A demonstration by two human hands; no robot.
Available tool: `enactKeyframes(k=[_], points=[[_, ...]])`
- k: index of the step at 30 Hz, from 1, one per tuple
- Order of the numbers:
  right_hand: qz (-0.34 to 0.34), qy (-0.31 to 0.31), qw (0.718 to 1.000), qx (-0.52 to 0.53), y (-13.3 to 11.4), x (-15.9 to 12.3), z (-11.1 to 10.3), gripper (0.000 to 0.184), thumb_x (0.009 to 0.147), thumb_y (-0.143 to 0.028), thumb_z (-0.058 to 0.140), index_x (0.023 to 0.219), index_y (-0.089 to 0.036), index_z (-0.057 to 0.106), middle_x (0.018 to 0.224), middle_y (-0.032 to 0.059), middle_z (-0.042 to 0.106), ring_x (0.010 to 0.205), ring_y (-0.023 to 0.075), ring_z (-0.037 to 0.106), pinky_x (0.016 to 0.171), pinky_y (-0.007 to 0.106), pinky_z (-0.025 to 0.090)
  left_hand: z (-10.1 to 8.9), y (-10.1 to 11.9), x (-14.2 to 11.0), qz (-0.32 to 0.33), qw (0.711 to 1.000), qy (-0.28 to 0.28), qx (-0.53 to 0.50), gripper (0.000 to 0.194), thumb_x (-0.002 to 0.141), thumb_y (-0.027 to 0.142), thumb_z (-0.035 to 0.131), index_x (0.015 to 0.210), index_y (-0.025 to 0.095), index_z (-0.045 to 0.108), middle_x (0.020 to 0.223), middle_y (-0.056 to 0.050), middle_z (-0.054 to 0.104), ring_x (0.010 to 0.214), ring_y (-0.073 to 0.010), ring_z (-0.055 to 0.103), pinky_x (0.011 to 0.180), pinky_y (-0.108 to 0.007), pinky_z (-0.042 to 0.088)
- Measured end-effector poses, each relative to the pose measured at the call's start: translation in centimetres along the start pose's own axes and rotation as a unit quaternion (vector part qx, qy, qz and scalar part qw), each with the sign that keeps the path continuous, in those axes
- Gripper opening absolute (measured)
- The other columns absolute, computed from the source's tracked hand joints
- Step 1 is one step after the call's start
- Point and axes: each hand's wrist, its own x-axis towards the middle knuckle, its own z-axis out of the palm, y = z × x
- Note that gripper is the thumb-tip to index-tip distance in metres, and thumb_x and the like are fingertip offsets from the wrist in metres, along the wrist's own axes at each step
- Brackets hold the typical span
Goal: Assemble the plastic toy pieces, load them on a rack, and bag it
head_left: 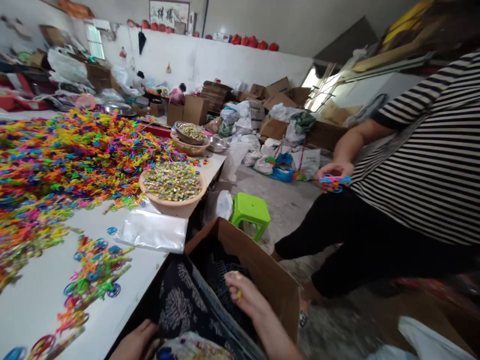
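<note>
Holding a small yellow-green piece (239, 294) above the open cardboard box (272, 270), the right hand (244, 296) is curled nearly closed; the piece, probably light and stiff, suits a fingertip pinch. The left hand (138, 341) is half-bent, its grip unclear.

A small yellowish-green piece (239, 294) sits low in the right hand's (243, 295) closed fist, at the lower centre of the frame; the fingers hide most of it, so its full shape cannot be told. The fist hangs over an open-topped brown cardboard box (268, 272), whose walls slant down toward the lower right. At the bottom edge, near the left hand (137, 342), lies a crumpled pale bundle (198, 348) with blue, yellow and reddish patches, cut off by the frame.
</note>
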Motion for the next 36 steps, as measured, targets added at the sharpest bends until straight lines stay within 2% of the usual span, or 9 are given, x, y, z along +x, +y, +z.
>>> enactKeyframes(k=[3, 8, 13, 18, 23, 27, 29, 33, 36], points=[[0.076, -0.115, 0.990, 0.009, 3.5, -0.3, 6.3, 0.028, 0.065, -0.041, 0.081, 0.069, -0.021, 0.063, 0.061, -0.0029, 0.053, 0.046, 0.0055, 0.040, 0.043, 0.017, 0.024, -2.0, 2.7, -2.0, -0.048, 0.999, 0.019, -0.015, 0.030, 0.097, 0.035, 0.039, 0.102, 0.025, 0.066, 0.101, -0.005, 0.067, 0.091, -0.0168, 0.066, 0.084, -0.026, 0.051], [0.147, -0.261, 0.952, -0.059, 3.9, -1.0, 14.2, 0.042, 0.067, -0.051, 0.082, 0.095, -0.022, 0.069, 0.071, -0.0007, 0.061, 0.054, 0.0077, 0.047, 0.045, 0.016, 0.029, -4.1, 5.1, -5.5, -0.096, 0.992, 0.083, -0.018, 0.026, 0.096, 0.029, 0.043, 0.104, 0.023, 0.067, 0.102, -0.005, 0.067, 0.093, -0.0178, 0.065, 0.084, -0.027, 0.049], [0.140, -0.405, 0.885, -0.181, 5.2, -0.2, 20.1, 0.050, 0.069, -0.059, 0.078, 0.100, -0.021, 0.067, 0.072, 0.0006, 0.062, 0.053, 0.0084, 0.045, 0.044, 0.018, 0.029, -5.4, 4.3, -9.9, -0.120, 0.978, 0.172, -0.007, 0.018, 0.091, 0.026, 0.054, 0.104, 0.023, 0.066, 0.099, -0.005, 0.069, 0.092, -0.0179, 0.065, 0.080, -0.025, 0.050], [0.108, -0.519, 0.796, -0.292, 6.6, -1.1, 24.4, 0.050, 0.071, -0.066, 0.071, 0.093, -0.021, 0.066, 0.069, -0.0005, 0.061, 0.050, 0.0084, 0.045, 0.045, 0.020, 0.032, -7.1, 4.1, -14.5, -0.195, 0.946, 0.257, 0.025, 0.021, 0.094, 0.028, 0.049, 0.106, 0.021, 0.065, 0.098, -0.005, 0.068, 0.090, -0.0174, 0.065, 0.079, -0.025, 0.049], [0.061, -0.597, 0.722, -0.343, 6.6, -3.3, 28.1, 0.049, 0.079, -0.064, 0.063, 0.106, -0.022, 0.067, 0.079, 0.0014, 0.067, 0.060, 0.0134, 0.056, 0.055, 0.025, 0.046, -9.9, 2.3, -17.5, -0.336, 0.884, 0.326, 0.018, 0.026, 0.094, 0.030, 0.047, 0.104, 0.017, 0.068, 0.100, -0.007, 0.069, 0.089, -0.0178, 0.064, 0.081, -0.027, 0.047], [0.017, -0.650, 0.683, -0.334, 8.1, -4.2, 31.2, 0.046, 0.079, -0.062, 0.064, 0.099, -0.021, 0.071, 0.082, 0.0032, 0.069, 0.069, 0.0163, 0.062, 0.067, 0.028, 0.052, -13.7, -1.1, -18.2, -0.415, 0.822, 0.390, -0.017, 0.028, 0.092, 0.032, 0.049, 0.095, 0.017, 0.072, 0.095, -0.007, 0.073, 0.088, -0.0190, 0.064, 0.080, -0.028, 0.046], [0.038, -0.642, 0.700, -0.310, 9.3, -3.9, 32.8, 0.049, 0.075, -0.063, 0.067, 0.098, -0.020, 0.071, 0.082, 0.0033, 0.067, 0.067, 0.0159, 0.063, 0.062, 0.028, 0.052, -16.0, -3.4, -17.9, -0.450, 0.784, 0.425, -0.043, 0.022, 0.088, 0.030, 0.055, 0.090, 0.017, 0.073, 0.091, -0.006, 0.073, 0.086, -0.0192, 0.065, 0.079, -0.028, 0.046], [0.068, -0.530, 0.812, -0.233, 11.0, -2.0, 35.5, 0.060, 0.066, -0.062, 0.076, 0.108, -0.020, 0.068, 0.089, 0.0055, 0.067, 0.072, 0.0173, 0.066, 0.054, 0.025, 0.052, -20.4, -7.7, -16.0, -0.479, 0.736, 0.476, -0.049, 0.014, 0.084, 0.026, 0.061, 0.085, 0.017, 0.072, 0.088, -0.006, 0.072, 0.088, -0.0195, 0.064, 0.081, -0.028, 0.045], [0.064, -0.492, 0.850, -0.177, 11.2, -0.7, 36.0, 0.057, 0.068, -0.057, 0.078, 0.109, -0.020, 0.067, 0.094, 0.0061, 0.068, 0.076, 0.0169, 0.066, 0.055, 0.024, 0.053, -22.6, -10.4, -14.1, -0.505, 0.683, 0.525, -0.056, 0.022, 0.085, 0.034, 0.061, 0.093, 0.015, 0.069, 0.100, -0.012, 0.070, 0.098, -0.0241, 0.063, 0.085, -0.032, 0.044]])
